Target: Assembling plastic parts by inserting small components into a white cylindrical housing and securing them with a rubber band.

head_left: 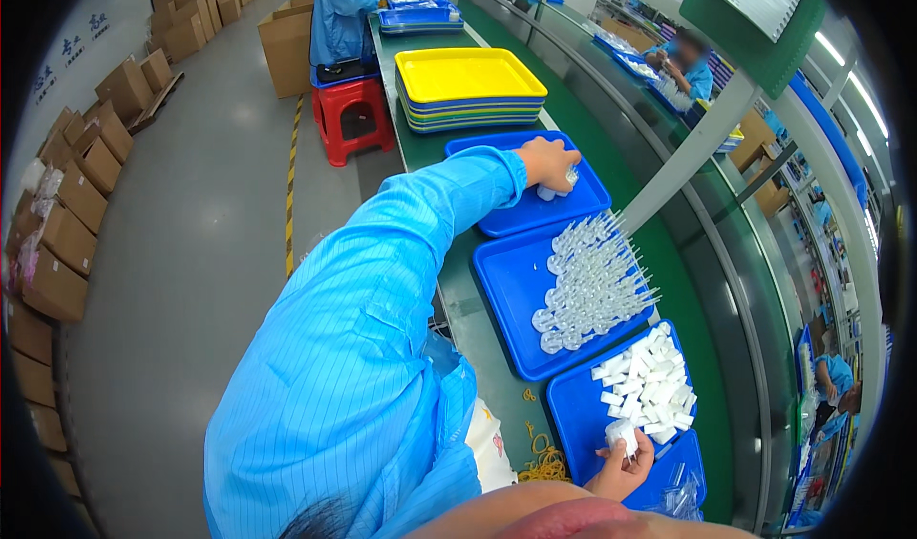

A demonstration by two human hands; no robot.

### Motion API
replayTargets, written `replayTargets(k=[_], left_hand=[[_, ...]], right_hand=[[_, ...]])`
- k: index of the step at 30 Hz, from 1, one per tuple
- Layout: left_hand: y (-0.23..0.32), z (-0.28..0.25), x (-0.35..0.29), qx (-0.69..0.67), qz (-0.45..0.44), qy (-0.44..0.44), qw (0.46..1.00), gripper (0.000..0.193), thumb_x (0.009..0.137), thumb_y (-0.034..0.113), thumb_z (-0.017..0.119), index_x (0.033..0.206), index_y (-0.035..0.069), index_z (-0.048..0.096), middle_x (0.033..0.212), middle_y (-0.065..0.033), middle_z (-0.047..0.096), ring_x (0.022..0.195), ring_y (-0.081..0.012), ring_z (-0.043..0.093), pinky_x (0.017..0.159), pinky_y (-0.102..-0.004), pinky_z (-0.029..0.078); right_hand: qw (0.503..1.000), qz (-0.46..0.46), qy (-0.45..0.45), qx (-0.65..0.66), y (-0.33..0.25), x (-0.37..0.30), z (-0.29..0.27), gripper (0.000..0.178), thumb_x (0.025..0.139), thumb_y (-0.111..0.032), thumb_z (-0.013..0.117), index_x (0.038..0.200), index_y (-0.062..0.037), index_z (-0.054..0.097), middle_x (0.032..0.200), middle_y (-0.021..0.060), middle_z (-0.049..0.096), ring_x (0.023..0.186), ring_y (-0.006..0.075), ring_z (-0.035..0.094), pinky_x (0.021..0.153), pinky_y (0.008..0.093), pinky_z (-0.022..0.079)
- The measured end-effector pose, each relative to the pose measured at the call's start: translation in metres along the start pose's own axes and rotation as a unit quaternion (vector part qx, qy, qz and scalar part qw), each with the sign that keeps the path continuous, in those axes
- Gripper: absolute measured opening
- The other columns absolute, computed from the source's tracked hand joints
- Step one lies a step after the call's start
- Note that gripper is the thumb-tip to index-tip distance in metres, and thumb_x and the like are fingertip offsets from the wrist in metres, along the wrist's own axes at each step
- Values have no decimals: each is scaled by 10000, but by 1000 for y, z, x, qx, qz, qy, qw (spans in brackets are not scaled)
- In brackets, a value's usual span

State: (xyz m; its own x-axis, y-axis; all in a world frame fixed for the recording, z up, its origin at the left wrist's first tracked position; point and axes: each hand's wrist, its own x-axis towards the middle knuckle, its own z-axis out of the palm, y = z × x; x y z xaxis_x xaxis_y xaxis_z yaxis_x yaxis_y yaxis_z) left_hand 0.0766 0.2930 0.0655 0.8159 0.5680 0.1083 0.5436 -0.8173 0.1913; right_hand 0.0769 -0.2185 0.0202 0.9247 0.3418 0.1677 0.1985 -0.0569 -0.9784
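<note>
My left arm, in a blue sleeve, stretches to the farthest blue tray (506, 219). There my left hand (549, 165) is closed from above on a small white-and-clear plastic piece (570, 178); its fingers partly cover it, and more clear pieces lie just under it. My right hand (623, 467), low at the right, pinches a white plastic piece (621, 436) between thumb and fingers. This hand is over the near edge of a blue tray (570, 415) heaped with white rectangular pieces (650, 386). Between the hands, another blue tray (501, 300) bears rows of clear stemmed plastic parts (592, 281).
Stacked yellow and blue trays (468, 76) stand beyond my left hand. Yellow rubber bands (544, 465) lie by the nearest trays; clear plastic pieces (683, 496) are in the tray below. A post (688, 157) rises beside the bench. A co-worker (339, 14) sits past a red stool (353, 119).
</note>
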Motion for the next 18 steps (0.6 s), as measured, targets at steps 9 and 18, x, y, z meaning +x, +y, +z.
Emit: replayTargets(k=[9, 18], left_hand=[[-6, -6, -2, -16, -7, -2, 1000, 703, 734, 452, 671, 1373, 230, 480, 1254, -192, 547, 1087, -392, 596, 884, -463, 498], [0, -13, 18, -36, -8, -6, 999, 686, 734, 449, 669, 1357, 229, 482, 1247, -183, 544, 1089, -393, 594, 895, -466, 488]], right_hand=[[1000, 1, 3, 4, 0, -2, 0, 293, 881, -76, 635, 1150, 3, 548, 1066, 146, 602, 825, 164, 620, 595, 248, 511], [1000, 0, 3, -2, 6, -1, -6, 332, 882, -35, 639, 1196, -5, 534, 1065, 139, 623, 824, 167, 634, 554, 234, 518]])
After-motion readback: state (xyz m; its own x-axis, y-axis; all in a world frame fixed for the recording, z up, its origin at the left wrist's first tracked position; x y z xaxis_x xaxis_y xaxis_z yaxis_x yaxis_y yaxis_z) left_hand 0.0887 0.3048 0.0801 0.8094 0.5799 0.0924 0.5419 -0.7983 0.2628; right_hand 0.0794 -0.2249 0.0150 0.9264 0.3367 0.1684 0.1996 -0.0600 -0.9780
